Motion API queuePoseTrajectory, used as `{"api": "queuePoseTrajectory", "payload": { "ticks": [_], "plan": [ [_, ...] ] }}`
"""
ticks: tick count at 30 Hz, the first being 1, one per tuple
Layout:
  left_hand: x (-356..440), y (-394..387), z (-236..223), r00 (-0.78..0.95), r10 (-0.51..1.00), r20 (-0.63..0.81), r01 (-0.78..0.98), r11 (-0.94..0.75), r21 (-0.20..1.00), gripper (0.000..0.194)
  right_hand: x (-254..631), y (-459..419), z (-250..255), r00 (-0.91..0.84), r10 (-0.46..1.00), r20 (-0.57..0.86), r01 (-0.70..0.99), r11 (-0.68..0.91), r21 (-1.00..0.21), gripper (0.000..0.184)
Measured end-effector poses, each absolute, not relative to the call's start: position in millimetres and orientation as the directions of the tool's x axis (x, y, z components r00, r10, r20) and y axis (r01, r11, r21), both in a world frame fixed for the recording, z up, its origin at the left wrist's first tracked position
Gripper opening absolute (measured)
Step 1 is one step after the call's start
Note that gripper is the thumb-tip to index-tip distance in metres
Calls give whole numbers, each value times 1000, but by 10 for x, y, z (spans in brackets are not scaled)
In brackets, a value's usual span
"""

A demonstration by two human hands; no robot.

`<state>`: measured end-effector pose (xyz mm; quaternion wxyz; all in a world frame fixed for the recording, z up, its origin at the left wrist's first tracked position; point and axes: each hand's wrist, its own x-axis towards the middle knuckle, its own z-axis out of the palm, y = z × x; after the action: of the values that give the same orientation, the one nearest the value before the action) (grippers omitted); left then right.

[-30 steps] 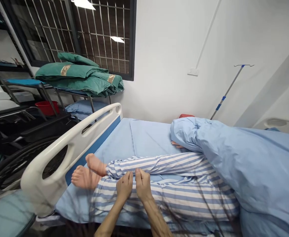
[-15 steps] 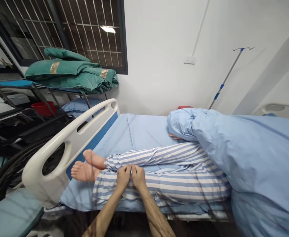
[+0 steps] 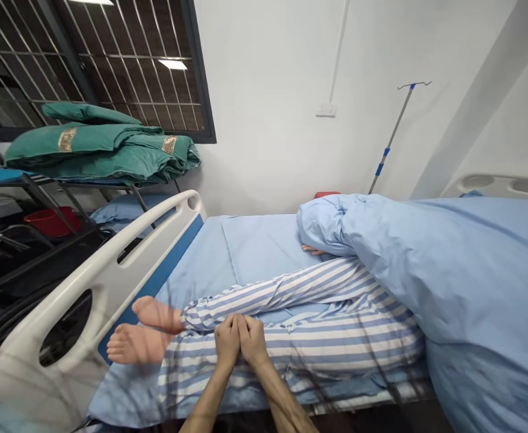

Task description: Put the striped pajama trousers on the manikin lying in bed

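In the head view, my left hand [image 3: 227,340] and right hand [image 3: 252,340] meet side by side over the striped trousers [image 3: 327,346], at the lower legs; the fingers of both are curled shut and pressed together, though I can't tell whether they pinch any cloth. The trousers run across the near half of the bed [image 3: 264,240], with two bare feet [image 3: 144,343] at their left end. The blue quilt [image 3: 448,258] covers their right end, and another hand [image 3: 313,249] peeks from under it. To my left, the footboard [image 3: 124,240] closes off that side, with the green bedding [image 3: 106,147] and red bucket [image 3: 53,221] beyond; the drip pole [image 3: 392,138] stands far right. Bare sheet lies open between the legs and the wall [image 3: 264,120], while the bed's near edge runs just below the trousers. Thin dark strands blur the near part.
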<state>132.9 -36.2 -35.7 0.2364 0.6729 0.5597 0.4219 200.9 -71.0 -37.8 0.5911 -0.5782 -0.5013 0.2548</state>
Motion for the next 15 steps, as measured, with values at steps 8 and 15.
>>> {"api": "queuePoseTrajectory", "payload": {
  "ticks": [8,15],
  "plan": [
    [1353,-420,-259,35,968,250,592,-221,775,33,2144,-820,-94,352,882,314,332,196,-923,39],
    [1385,-461,-232,62,973,222,638,-210,741,34,2385,-1061,391,379,835,399,352,268,-897,39]
  ]
}}
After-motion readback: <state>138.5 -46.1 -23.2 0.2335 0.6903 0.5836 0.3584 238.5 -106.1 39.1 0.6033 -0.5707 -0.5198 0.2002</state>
